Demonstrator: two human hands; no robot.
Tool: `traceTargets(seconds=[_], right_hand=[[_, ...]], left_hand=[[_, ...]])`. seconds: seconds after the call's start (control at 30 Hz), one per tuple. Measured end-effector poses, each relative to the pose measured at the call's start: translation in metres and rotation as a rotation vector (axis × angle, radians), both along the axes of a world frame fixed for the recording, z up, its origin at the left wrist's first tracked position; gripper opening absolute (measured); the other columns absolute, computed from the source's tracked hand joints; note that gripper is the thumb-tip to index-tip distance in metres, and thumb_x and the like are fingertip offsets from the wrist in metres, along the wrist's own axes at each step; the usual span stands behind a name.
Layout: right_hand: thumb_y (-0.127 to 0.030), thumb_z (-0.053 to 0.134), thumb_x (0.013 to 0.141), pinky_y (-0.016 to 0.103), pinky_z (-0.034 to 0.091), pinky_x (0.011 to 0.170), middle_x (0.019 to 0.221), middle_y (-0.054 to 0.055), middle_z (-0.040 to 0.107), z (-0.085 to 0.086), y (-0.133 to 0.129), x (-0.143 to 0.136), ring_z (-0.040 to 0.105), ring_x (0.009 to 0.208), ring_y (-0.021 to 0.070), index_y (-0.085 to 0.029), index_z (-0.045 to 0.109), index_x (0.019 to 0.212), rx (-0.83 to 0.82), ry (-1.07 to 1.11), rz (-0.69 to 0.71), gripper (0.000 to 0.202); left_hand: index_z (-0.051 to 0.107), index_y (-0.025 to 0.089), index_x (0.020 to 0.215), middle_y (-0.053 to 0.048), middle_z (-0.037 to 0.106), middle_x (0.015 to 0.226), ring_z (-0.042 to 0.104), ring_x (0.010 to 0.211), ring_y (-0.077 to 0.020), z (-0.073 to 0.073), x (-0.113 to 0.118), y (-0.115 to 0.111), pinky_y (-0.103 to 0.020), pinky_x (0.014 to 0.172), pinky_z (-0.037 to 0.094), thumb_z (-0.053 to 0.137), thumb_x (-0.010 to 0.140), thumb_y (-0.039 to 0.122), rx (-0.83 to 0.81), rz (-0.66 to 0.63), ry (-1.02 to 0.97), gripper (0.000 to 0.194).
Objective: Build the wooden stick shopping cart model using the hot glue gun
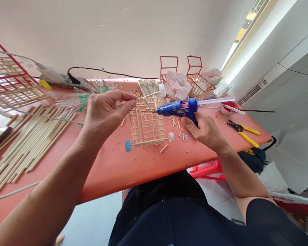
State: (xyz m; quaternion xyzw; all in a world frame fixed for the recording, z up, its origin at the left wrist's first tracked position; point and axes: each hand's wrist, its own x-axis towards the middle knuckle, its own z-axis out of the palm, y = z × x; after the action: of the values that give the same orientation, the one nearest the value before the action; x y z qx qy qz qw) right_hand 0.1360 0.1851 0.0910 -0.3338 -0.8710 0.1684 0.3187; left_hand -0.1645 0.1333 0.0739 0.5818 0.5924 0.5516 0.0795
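Our left hand has thumb and forefinger closed together on a capped stick, and our right hand is wrapped around the handle of the blue glue gun. The wooden frame sits on the counter between our hands, ahead of our body.

From our left grip, the capped stick runs rightward and slightly away from us across the frame's far part, ending in a white cap. The gun lies nearly crosswise, its nozzle pointing left at the frame's upper right part and its clear glue stick trailing right. We see the nozzle on the near side of the capped stick, but cannot tell whether it touches wood.

Our left fingertips are nearer the held stick's left end; the nozzle is closer to its capped end. Along the near side, another stick lies roughly crosswise, with a blue cap at its left end.
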Motion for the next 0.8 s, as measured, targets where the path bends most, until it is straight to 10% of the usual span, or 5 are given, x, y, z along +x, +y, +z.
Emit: traceTargets(seconds=[0.8], right_hand=[[-0.082,0.047,0.106,0.031,0.036,0.064,0.063,-0.003,0.050,-0.0012,-0.0002,-0.0001,0.045,0.058,0.0159,-0.024,0.059,0.089,0.001,-0.011,-0.022,0.062]], left_hand=[[0.092,0.025,0.096,0.008,0.031,0.055,0.028,0.054,-0.0096,0.0016,0.0012,-0.0012,-0.030,0.058,0.026,0.081,0.084,0.035,-0.018,0.009,-0.009,0.019]])
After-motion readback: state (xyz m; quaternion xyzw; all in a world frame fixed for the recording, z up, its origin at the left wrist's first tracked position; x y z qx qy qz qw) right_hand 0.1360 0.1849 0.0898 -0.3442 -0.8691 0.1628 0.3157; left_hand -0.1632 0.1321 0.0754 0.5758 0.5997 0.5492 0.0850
